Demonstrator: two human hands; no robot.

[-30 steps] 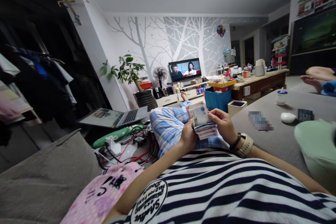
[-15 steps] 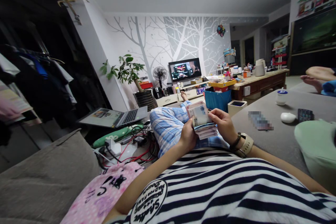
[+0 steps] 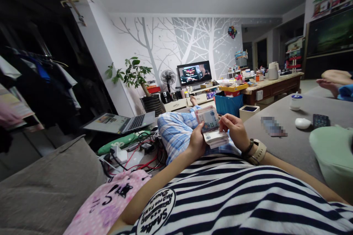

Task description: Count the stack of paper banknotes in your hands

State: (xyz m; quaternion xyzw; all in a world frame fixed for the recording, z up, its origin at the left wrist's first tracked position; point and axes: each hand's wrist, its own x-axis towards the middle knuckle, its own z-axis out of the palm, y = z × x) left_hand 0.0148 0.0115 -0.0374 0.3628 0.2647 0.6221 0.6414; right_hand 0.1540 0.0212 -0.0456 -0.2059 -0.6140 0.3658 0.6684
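Above my lap, my left hand [image 3: 197,141] is closed around a folded wad of banknotes [image 3: 209,118], its thumb lying across the face of the notes. The upper part shows a bluish note marked 10 with pinkish edges behind it; paler note ends fan out below. At the right edge of the wad, my right hand [image 3: 235,129] is closed in a pinch on a banknote, its fingertips partly covering the paper. A beige watch [image 3: 259,151] and a dark bead bracelet are on my right wrist.
On the left are an open laptop [image 3: 129,123], tangled cables [image 3: 149,150] and a pink cloth [image 3: 110,198]. The grey surface to the right holds a blurred-out flat item [image 3: 274,126], white mouse [image 3: 302,123], dark keypad [image 3: 320,120] and lidded jar [image 3: 295,102]. Another person's foot [image 3: 328,85] shows far right.
The upper note has changed from a pale face to a bluish one marked 10, and a pale note now lies over the lower ends. My right fingers have shifted slightly down.
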